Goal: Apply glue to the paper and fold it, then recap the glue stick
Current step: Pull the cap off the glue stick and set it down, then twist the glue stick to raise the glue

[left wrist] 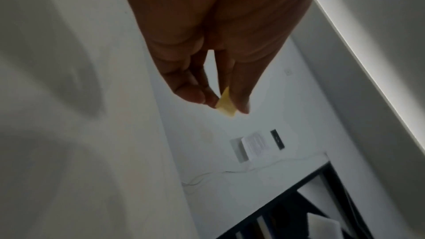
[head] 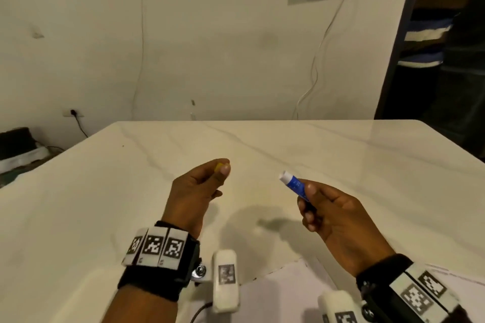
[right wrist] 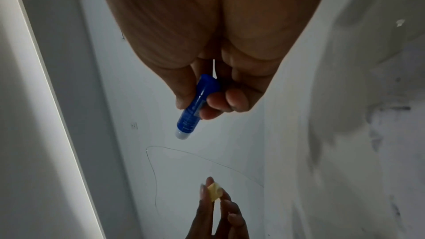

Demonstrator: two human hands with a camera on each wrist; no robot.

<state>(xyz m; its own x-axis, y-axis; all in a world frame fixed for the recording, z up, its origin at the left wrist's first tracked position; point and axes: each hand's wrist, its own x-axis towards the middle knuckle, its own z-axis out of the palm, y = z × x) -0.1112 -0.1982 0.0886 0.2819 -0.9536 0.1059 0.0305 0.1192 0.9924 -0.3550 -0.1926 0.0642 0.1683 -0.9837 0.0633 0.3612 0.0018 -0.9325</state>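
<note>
A: Glue stick (head: 295, 184): slim blue plastic cylinder, smooth and glossy, pale print on the barrel. White collar at the tip, uncapped, tip aimed toward 10 o'clock. Held above the table, right of centre.

B: Grip?

A: Right hand (head: 336, 214) wraps the lower barrel, thumb on top, fingers curled under. The right wrist view shows the tube (right wrist: 195, 108) running out past the fingertips.

B: The cap?

A: Small yellow cap (head: 219, 167), matte plastic, blocky with flat faces. Pinched between thumb and fingertips of the left hand (head: 199, 186), at 9 o'clock from the stick's tip, well apart from it. Left wrist view: the yellow piece (left wrist: 226, 104) peeks out from the fingertips.

B: Paper?

A: White sheet (head: 283, 294), flat, at 6 o'clock by the near edge, partly behind the wrist cameras. Whether it is folded, cannot tell.

B: Surface?

A: Table (head: 105, 204), white, faint grey marble-like veining, smooth with a soft sheen. Both hands hover over it.
</note>
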